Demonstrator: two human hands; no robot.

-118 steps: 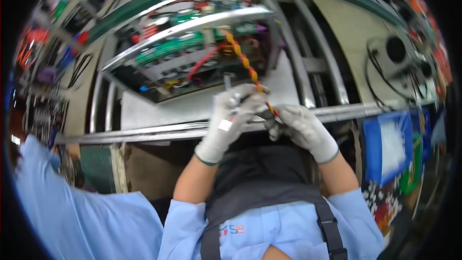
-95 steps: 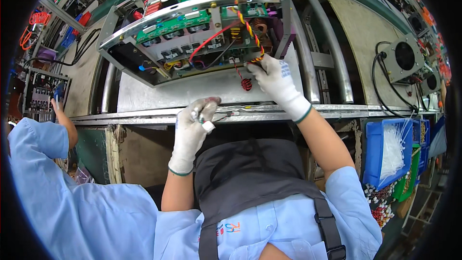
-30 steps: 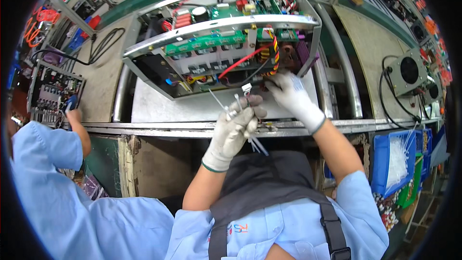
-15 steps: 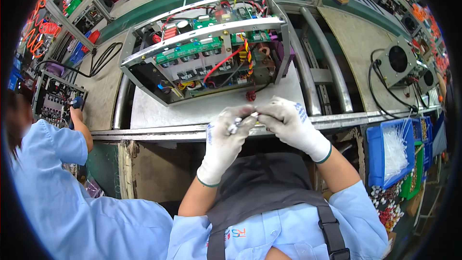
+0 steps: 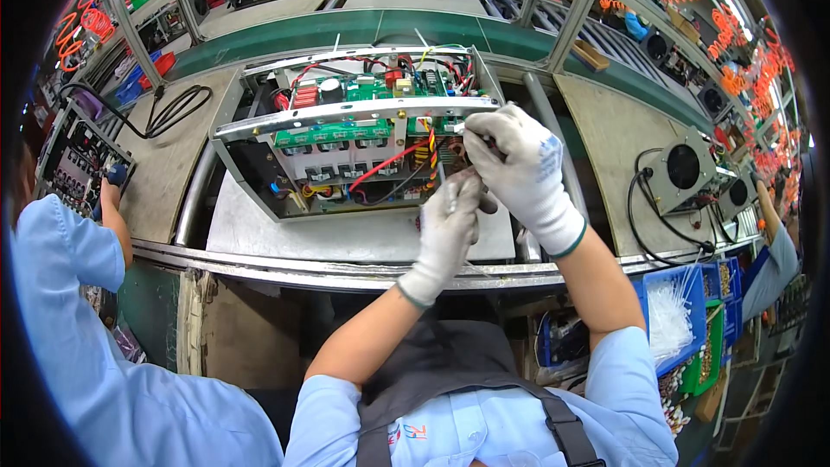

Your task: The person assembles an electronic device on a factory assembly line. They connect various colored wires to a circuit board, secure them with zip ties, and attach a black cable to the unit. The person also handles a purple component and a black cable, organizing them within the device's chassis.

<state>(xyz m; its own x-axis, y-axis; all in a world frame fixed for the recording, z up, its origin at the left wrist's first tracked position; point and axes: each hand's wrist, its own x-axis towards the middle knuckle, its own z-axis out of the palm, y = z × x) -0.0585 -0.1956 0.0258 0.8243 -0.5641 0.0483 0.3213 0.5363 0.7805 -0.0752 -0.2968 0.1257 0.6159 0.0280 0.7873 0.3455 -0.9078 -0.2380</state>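
An open metal chassis [image 5: 359, 113] with green circuit boards [image 5: 337, 135] stands in front of me on a pale metal plate [image 5: 328, 240]. My right hand [image 5: 523, 169], in a white glove, is at the chassis's right end by its upper rail. Its thumb and fingers pinch a small white piece [image 5: 459, 128], too small to name. Lower down, my gloved left hand [image 5: 450, 229] is closed beside the twisted red, yellow and black wires [image 5: 432, 156]; what its curled fingers hold is hidden. A thick red wire [image 5: 389, 164] crosses the chassis's open side.
Steel rollers [image 5: 553, 143] flank the plate. At right stand a grey fan unit [image 5: 679, 171] with a black cable and a blue bin [image 5: 648, 311] of white cable ties. On my left, a co-worker's hand [image 5: 110, 193] works at another chassis [image 5: 65, 160].
Both hands have moved from in front of the chassis up to its right end and are now apart. The right hand has brought the small white piece to the rail. The view has shifted.
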